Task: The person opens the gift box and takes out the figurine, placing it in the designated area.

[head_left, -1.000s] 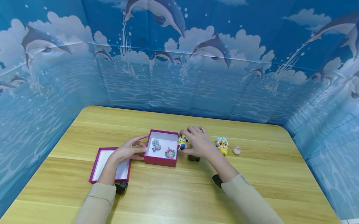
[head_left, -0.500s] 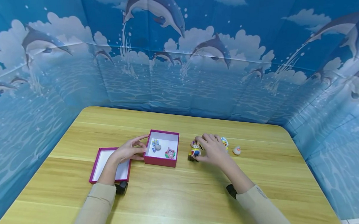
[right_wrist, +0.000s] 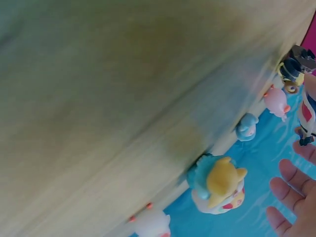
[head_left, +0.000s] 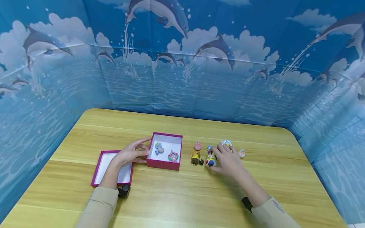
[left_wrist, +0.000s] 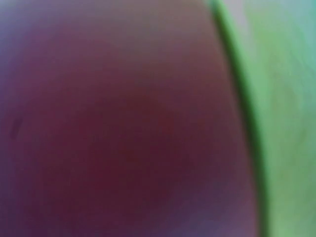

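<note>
In the head view my right hand [head_left: 229, 161] holds a small Minion figure [head_left: 210, 160] between thumb and fingers, low over the table or on it. The same Minion figure [right_wrist: 307, 116] shows at the right edge of the right wrist view, near the fingertips [right_wrist: 291, 173]. My left hand [head_left: 132, 153] grips the left wall of an open magenta box [head_left: 163, 164]. Inside the white-lined box lie a blue-grey figure [head_left: 159, 148] and a pink figure [head_left: 173, 156]. The left wrist view is a magenta blur.
A yellow-brown figure [head_left: 195, 157] and a pink duck [head_left: 197, 146] stand right of the box. A small blue figure [head_left: 209, 148], a hooded yellow figure [head_left: 226, 142] and a white duck [head_left: 242, 153] are farther right. The box lid [head_left: 96, 168] lies under my left forearm.
My right hand has moved right and slightly nearer with the Minion figure, away from the box. Other figures behind it are uncovered. My left hand and the box have stayed in place.
</note>
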`<state>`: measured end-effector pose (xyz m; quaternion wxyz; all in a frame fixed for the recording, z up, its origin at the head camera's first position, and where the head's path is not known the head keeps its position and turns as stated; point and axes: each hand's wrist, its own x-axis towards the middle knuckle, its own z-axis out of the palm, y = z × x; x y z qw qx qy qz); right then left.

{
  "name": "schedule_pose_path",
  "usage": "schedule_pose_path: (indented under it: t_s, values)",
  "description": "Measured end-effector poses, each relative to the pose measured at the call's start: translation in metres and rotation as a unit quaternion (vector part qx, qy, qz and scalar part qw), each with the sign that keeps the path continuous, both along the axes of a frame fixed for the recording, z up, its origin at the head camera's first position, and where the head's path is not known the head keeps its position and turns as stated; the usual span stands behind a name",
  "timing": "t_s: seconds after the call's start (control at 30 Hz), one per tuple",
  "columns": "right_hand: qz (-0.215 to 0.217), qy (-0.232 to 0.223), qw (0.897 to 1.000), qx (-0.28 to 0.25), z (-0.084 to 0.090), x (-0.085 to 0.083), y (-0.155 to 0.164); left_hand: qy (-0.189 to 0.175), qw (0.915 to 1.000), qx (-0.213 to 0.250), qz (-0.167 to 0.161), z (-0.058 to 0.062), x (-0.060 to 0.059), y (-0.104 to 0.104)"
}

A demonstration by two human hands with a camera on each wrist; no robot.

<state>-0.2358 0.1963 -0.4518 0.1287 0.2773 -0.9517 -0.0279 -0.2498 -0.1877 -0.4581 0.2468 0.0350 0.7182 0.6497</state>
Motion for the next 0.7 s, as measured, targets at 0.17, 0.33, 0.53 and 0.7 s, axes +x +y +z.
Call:
schedule_pose_path:
  t_s: [0.17,0.33,0.53,0.7]
  values:
    - [-0.014,-0.024,0.999,0.015,-0.002,0.003,0.003,0.000,1.0000,-0.002,-0.002,0.000,0.000,0.001]
    - [-0.022,-0.036,0.999,0.017,-0.007,0.003,0.002,0.001,1.0000,0.002,-0.003,-0.001,0.000,0.001]
    - [-0.025,-0.037,0.999,0.030,-0.010,0.005,0.000,0.002,1.0000,0.000,-0.004,-0.001,0.000,0.001]
    - [-0.030,-0.034,0.998,0.045,-0.011,0.005,-0.001,0.004,1.0000,0.000,-0.004,-0.001,-0.001,0.000]
